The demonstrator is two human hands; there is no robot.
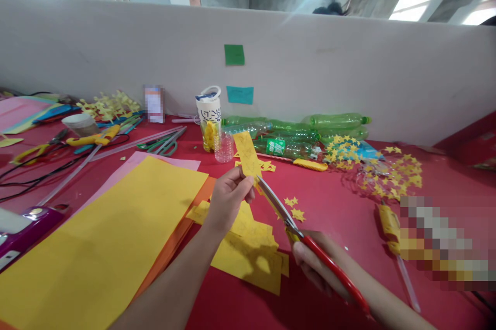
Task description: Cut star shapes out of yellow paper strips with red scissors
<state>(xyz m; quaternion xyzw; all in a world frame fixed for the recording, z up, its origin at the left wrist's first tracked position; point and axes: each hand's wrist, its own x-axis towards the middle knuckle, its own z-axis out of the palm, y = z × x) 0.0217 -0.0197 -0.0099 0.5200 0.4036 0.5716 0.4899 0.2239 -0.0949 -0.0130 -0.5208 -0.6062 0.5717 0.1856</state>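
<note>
My left hand (228,198) pinches the lower end of a yellow paper strip (247,152), which stands upright above the fingers. Red-handled scissors (287,220) are in my right hand (320,263), their blade tips touching the strip's lower end beside my left fingers. Small cut yellow stars (297,214) lie on the red table just beyond the scissors. Below my hands are several marked yellow paper pieces (248,252), partly overlapping. A large yellow sheet (116,232) rests on orange and pink sheets at the left.
Green plastic bottles (294,146) line the white partition (174,51). Near them stand a patterned cup (209,113) and a clear cut bottle (223,147). Green scissors (165,144) and a yellow glue gun (95,139) lie left; another glue gun (389,226) and star clusters (399,172) are right.
</note>
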